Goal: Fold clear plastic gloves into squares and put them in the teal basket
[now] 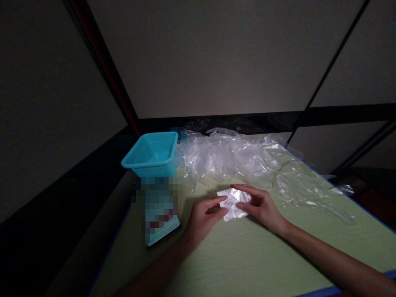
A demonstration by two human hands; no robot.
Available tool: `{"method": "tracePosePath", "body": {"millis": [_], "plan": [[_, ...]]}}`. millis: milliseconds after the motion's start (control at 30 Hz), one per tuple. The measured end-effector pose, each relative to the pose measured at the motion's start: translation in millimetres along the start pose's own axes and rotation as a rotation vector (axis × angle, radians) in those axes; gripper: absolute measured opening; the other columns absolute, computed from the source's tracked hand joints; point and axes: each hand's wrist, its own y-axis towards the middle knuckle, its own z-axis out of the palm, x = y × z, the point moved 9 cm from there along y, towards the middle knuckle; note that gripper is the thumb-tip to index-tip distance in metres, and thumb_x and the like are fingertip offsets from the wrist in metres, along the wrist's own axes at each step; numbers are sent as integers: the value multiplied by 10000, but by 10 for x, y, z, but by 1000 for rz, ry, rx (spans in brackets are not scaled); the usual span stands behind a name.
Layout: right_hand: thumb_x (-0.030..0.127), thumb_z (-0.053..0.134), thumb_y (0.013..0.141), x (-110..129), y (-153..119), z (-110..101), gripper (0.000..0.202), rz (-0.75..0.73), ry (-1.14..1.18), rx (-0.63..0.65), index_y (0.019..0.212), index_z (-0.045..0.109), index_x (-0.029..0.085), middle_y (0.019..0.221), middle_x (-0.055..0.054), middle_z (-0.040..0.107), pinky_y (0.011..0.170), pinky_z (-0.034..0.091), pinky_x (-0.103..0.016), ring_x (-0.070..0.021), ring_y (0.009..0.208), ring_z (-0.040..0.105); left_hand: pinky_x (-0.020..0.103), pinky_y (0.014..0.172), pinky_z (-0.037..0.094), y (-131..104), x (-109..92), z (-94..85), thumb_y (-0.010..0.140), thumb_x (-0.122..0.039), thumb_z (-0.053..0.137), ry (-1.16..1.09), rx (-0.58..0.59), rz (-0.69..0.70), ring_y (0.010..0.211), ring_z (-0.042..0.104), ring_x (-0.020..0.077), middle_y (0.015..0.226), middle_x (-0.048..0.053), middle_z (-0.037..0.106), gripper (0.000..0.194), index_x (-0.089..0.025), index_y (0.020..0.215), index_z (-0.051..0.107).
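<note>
A small, silvery, crinkled packet (232, 201) is held at the middle of the table, directly between two bare hands. The left hand (199, 216) grasps its left edge, pinched between thumb and fingers. The right hand (267, 208) grips its right side, the thumb lying across the upper face and the fingers at the far edge. Whether the packet touches the surface beneath cannot be determined.

The pale green table (241, 264) has blue edging. On its far left stands a turquoise basin (156, 170). Nearer, to the left of the left hand, lies a turquoise item (165, 232), largely obscured by pixelation. Crumpled clear plastic (229, 154) covers the far side and extends right, where a flatter clear sheet (306, 183) lies.
</note>
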Motion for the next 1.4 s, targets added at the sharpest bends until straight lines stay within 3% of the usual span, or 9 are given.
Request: {"method": "tracePosePath", "body": {"millis": [167,300,567,900,1400], "plan": [[233,749,662,33,19,-6,299,-17,17,-12,951,706,295,1078,-39,671,864,475,-350,-200,1017,595,264,662,497,13,12,-42,638,-211,705,30,-38,14,731,645,192,857,74,721,341,-135,970,709],[285,724,688,-17,14,4,223,68,-7,2,909,722,258,989,-57,700,761,514,-331,-189,873,645,253,648,498,11,-2,-63,629,-198,709,51,-65,18,721,640,189,818,67,719,344,-134,967,711],[275,757,632,-106,-12,-13,291,123,-39,-17,919,719,252,922,-45,716,631,527,-288,-173,742,655,219,618,484,-4,-55,-95,597,-150,697,80,-117,25,741,623,183,817,49,708,317,-156,912,732],[254,773,608,-117,-14,-33,355,113,-35,-22,957,712,253,909,-45,714,594,521,-255,-148,695,639,190,520,412,-11,14,-118,575,-172,724,23,-135,-23,554,539,108,614,-2,623,381,-133,954,716],[243,760,624,-69,-23,-46,410,93,-68,-30,1027,686,270,955,-31,684,519,486,-219,-118,659,590,199,514,386,-22,9,-108,587,-179,726,-22,-111,-50,519,516,105,575,-14,616,480,-136,1062,672]]}}
